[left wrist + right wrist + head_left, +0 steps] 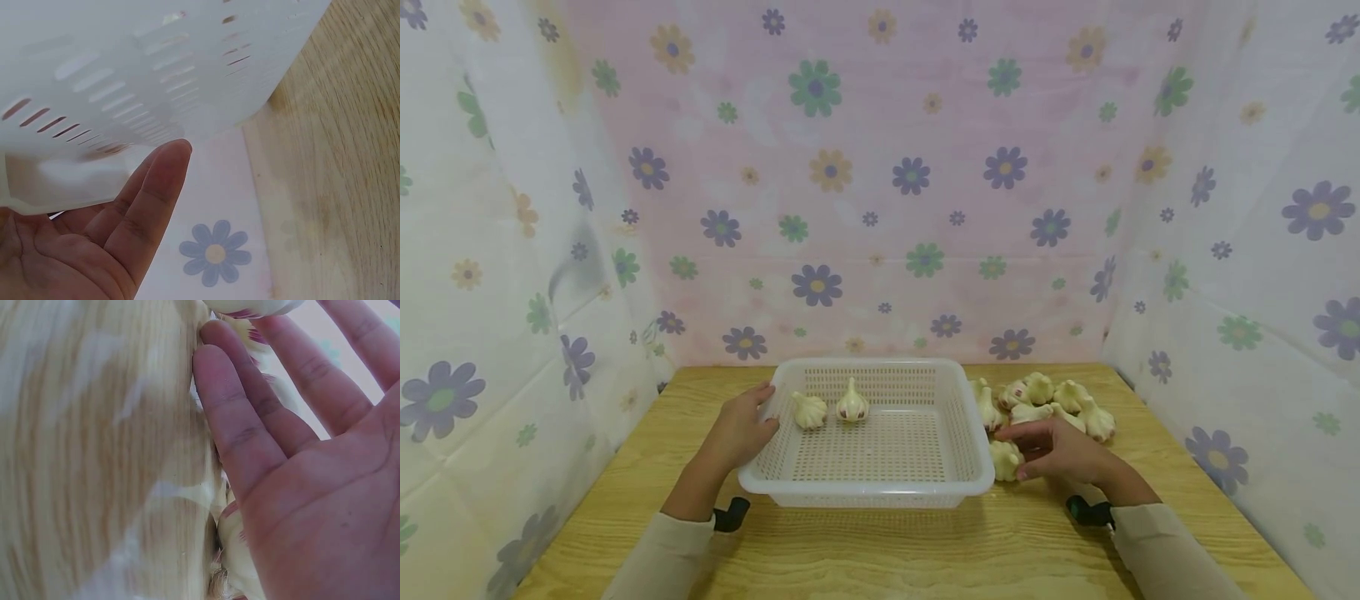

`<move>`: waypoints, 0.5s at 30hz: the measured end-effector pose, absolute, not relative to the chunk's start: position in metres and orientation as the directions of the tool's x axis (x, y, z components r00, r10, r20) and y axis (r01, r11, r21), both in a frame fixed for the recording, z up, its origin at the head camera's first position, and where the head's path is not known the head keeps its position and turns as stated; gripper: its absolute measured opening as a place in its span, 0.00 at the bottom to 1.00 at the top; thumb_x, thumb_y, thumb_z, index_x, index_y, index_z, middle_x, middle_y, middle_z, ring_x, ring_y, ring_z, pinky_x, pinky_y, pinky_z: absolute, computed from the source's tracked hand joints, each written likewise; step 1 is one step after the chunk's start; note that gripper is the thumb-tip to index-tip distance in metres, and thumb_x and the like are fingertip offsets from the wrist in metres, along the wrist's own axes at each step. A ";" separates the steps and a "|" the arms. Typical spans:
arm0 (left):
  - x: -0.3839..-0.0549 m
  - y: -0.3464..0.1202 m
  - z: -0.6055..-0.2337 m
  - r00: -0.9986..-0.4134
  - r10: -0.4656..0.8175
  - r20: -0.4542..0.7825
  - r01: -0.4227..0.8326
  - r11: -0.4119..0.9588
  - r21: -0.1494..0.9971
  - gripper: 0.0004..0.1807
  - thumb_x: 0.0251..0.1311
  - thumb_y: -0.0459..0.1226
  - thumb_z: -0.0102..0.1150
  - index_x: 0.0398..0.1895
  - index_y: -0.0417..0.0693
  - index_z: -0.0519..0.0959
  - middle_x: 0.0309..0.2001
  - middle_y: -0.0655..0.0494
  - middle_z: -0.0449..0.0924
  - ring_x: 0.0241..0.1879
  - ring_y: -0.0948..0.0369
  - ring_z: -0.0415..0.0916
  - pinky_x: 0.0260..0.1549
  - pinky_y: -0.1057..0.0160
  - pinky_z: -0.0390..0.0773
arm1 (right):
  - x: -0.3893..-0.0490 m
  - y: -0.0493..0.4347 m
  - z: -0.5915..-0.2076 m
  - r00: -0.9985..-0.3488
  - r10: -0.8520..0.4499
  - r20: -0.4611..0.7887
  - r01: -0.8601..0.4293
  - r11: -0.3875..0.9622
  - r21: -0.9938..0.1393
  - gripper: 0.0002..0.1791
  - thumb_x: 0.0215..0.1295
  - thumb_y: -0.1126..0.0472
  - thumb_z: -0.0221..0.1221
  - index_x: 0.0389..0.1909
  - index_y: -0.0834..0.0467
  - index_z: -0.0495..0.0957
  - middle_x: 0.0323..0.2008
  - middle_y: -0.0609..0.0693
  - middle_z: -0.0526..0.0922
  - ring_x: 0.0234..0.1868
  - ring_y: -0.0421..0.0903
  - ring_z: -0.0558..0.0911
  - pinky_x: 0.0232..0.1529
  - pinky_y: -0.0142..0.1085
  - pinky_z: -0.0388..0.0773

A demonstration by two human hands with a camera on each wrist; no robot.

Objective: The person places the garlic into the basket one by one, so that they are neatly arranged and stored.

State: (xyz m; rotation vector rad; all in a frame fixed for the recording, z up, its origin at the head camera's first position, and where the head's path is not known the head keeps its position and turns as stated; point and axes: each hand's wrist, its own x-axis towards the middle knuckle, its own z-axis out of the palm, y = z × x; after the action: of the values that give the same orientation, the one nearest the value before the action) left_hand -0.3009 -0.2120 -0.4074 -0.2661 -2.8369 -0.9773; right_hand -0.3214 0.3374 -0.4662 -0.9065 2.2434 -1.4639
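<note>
A white plastic basket (872,488) stands on the table, with two garlic bulbs, one tilted (809,412) and one upright (852,404), towards its back left. My left hand (737,429) rests at the basket's left rim; in the left wrist view straight fingers (153,203) lie along its slotted outer wall. Beside the basket's right wall, my right hand (1060,450) pinches a garlic bulb (1005,461) between thumb and fingers. In the right wrist view only that bulb's edge (259,307) shows at the top, and the thumb is hidden.
A pile of several garlic bulbs (1071,396) lies right of the basket, just behind my right hand. Floral cloth (880,250) encloses the wooden table (880,558) at the back and both sides. A black device (730,514) sits at the left wrist.
</note>
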 end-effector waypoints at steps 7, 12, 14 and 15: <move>-0.301 -0.212 -0.407 -0.975 0.126 0.183 0.212 0.770 0.601 0.34 0.66 0.32 0.59 0.74 0.28 0.65 0.79 0.37 0.59 0.75 0.37 0.59 0.67 0.38 0.68 | -0.321 0.338 -0.467 -0.764 -0.640 0.087 -0.364 0.315 -0.877 0.34 0.62 0.64 0.71 0.68 0.67 0.74 0.67 0.68 0.76 0.60 0.39 0.83 0.55 0.33 0.83; -0.302 -0.213 -0.408 -0.975 0.126 0.183 0.212 0.771 0.600 0.34 0.66 0.32 0.59 0.75 0.29 0.64 0.79 0.37 0.59 0.75 0.37 0.60 0.66 0.38 0.70 | -0.321 0.338 -0.466 -0.778 -0.623 0.081 -0.371 0.351 -0.860 0.32 0.62 0.62 0.71 0.68 0.63 0.76 0.66 0.65 0.78 0.59 0.38 0.83 0.56 0.34 0.82; -0.301 -0.213 -0.408 -0.976 0.125 0.180 0.210 0.772 0.600 0.34 0.67 0.32 0.59 0.75 0.30 0.64 0.79 0.38 0.58 0.75 0.37 0.60 0.65 0.39 0.71 | -0.321 0.338 -0.466 -0.783 -0.617 0.077 -0.371 0.363 -0.855 0.32 0.62 0.62 0.71 0.68 0.62 0.77 0.66 0.65 0.78 0.59 0.38 0.83 0.56 0.34 0.82; -0.301 -0.213 -0.408 -0.976 0.125 0.179 0.209 0.772 0.601 0.34 0.67 0.32 0.59 0.75 0.30 0.64 0.79 0.38 0.58 0.75 0.37 0.60 0.65 0.39 0.72 | -0.321 0.338 -0.466 -0.783 -0.617 0.076 -0.371 0.365 -0.854 0.32 0.63 0.62 0.71 0.68 0.62 0.77 0.66 0.65 0.78 0.60 0.37 0.82 0.57 0.34 0.82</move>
State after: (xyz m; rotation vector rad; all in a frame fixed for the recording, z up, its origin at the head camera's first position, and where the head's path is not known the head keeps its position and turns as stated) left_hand -0.3012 -0.2130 -0.4083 -0.2690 -2.8349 -0.9841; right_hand -0.3208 0.3379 -0.4656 -0.8795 2.3718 -1.3808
